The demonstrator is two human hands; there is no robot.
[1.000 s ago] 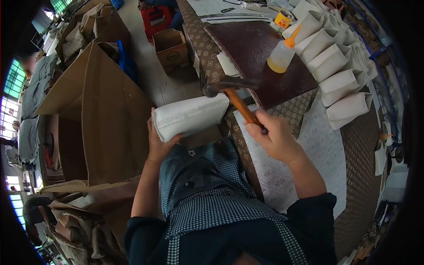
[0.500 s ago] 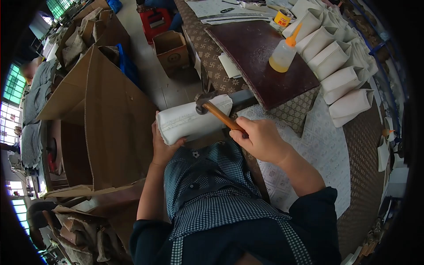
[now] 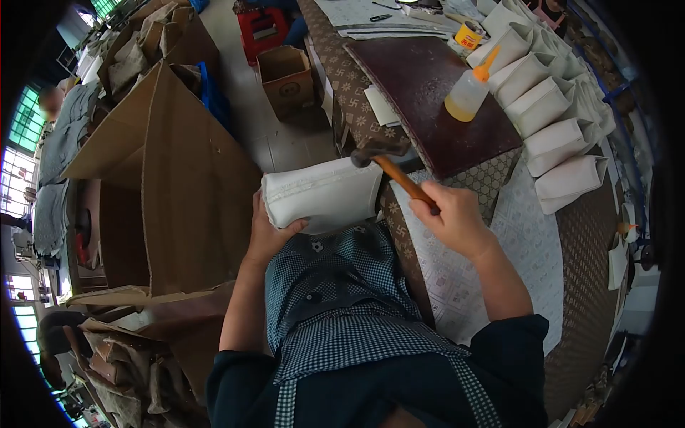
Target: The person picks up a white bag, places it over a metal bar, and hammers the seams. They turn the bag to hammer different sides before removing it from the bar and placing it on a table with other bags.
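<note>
My left hand [image 3: 270, 232] grips the near left end of a white leather-like pouch [image 3: 325, 196], thumb on its lower edge, fingers partly hidden behind it. A seam runs along the pouch's upper side. In my right hand [image 3: 457, 217] is a hammer [image 3: 403, 178], its wooden handle wrapped by closed fingers. The hammer's dark metal head lies just above the pouch's right end in this view. Behind it, a dark bar juts from the table, partly hidden by the hammer.
A dark red board [image 3: 428, 93] on the patterned table carries a squeeze bottle [image 3: 467, 96] of yellowish liquid. Several similar white pouches [image 3: 567, 182] stand in a row at the right. A yellow tin [image 3: 469, 34] sits behind. Large cardboard boxes [image 3: 193, 185] flank my left side; a smaller carton [image 3: 285, 82] is on the floor.
The hammer has lifted off the pouch and moved up and right with my right hand. The pouch has shifted slightly right and its seam faces up differently. The view has turned a little.
</note>
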